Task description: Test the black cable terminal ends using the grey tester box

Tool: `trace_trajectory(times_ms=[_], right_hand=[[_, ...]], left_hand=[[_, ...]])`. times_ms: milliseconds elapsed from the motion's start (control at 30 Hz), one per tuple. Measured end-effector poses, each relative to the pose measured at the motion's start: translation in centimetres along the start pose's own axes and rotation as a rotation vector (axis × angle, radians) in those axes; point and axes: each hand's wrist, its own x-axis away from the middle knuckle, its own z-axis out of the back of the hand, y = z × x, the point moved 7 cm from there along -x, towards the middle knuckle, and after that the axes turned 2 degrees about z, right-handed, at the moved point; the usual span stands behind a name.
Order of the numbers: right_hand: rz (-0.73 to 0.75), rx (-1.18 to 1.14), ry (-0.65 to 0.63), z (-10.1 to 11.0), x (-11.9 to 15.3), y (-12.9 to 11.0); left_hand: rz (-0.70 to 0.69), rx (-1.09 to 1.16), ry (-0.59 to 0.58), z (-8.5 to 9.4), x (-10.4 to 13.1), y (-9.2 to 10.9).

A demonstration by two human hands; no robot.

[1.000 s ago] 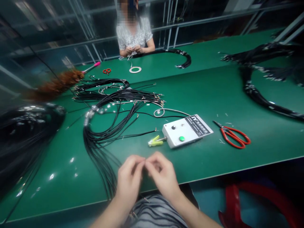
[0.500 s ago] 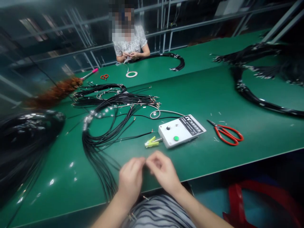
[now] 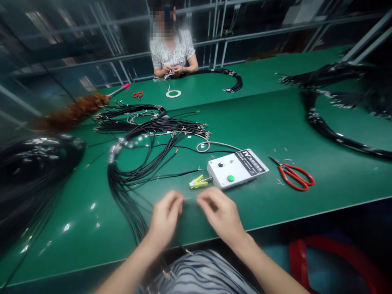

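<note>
My left hand (image 3: 167,214) is closed in a pinch over the near table edge, a tiny thin tip showing at its fingertips; what it is cannot be made out. My right hand (image 3: 223,212) also pinches, a small gap to its left between the two hands. Whether it holds anything is too blurred to tell. Just beyond the hands lies a white box (image 3: 235,169) with a green button and a yellow-green clip (image 3: 198,182) at its left end. Black wires (image 3: 131,171) with bare copper ends curve left of the hands.
Red-handled scissors (image 3: 295,175) lie right of the box among small scraps. Black cable bundles rest at the far left (image 3: 39,171) and right (image 3: 333,136) of the green table (image 3: 263,118). Across it sits a person (image 3: 173,53) beside a white ring (image 3: 173,94) and an orange duster (image 3: 76,110).
My hands have moved apart from each other, leaving a gap between the fingertips. The view has shifted slightly.
</note>
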Motion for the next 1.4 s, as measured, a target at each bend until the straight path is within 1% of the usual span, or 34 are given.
trace_trajectory(times_ms=[67, 133, 200, 300, 367, 400, 467, 500, 567, 633, 700, 800, 867, 1100, 1400], right_hand=[[0.141, 0.229, -0.038, 0.3, -0.4, -1.3], [0.269, 0.423, -0.085, -0.3, -0.7, -2.7], [0.361, 0.553, -0.123, -1.3, -1.2, -3.6], [0.463, 0.632, -0.19, -2.6, -1.4, -4.0], [0.512, 0.631, -0.219, -2.6, -1.3, -3.8], [0.526, 0.624, -0.219, -2.2, -1.3, -3.7], [0.53, 0.621, -0.184, -0.8, -1.4, -3.4], [0.523, 0.628, -0.154, 0.1, -1.7, -3.2], [0.495, 0.662, -0.11, 1.6, -2.7, -2.9], [0.472, 0.724, -0.133, 2.2, -4.2, -2.4], [0.468, 0.795, -0.225, 1.6, -5.6, -1.7], [0.456, 0.849, -0.381, 0.2, -7.0, -0.5], [0.443, 0.856, -0.424, -0.4, -7.4, 0.1], [0.465, 0.818, -0.351, -0.2, -7.4, 0.1], [0.479, 0.801, -0.322, -0.1, -7.4, 0.1]], left_hand=[[0.02, 0.045, -0.033, 0.0, -0.4, 0.0], [0.024, 0.048, -0.056, 0.0, -0.6, 0.0], [0.012, -0.007, -0.071, -0.1, -0.6, 0.0], [-0.064, -0.167, -0.092, -0.5, -0.2, 0.3], [-0.162, -0.277, -0.106, -0.8, 0.1, 0.7], [-0.212, -0.321, -0.111, -0.9, 0.2, 0.8], [-0.278, -0.371, -0.101, -1.0, 0.2, 1.1], [-0.287, -0.373, -0.087, -0.9, 0.1, 1.1], [-0.27, -0.344, -0.051, -0.5, -0.5, 1.2], [-0.236, -0.303, -0.026, -0.1, -1.1, 1.5], [-0.201, -0.274, -0.007, 0.1, -1.7, 1.7], [-0.162, -0.254, 0.025, 0.3, -2.4, 1.8], [-0.151, -0.257, 0.038, 0.2, -2.7, 1.8], [-0.171, -0.317, 0.073, -0.4, -3.7, 1.6], [-0.161, -0.337, 0.065, -1.0, -4.2, 1.5]])
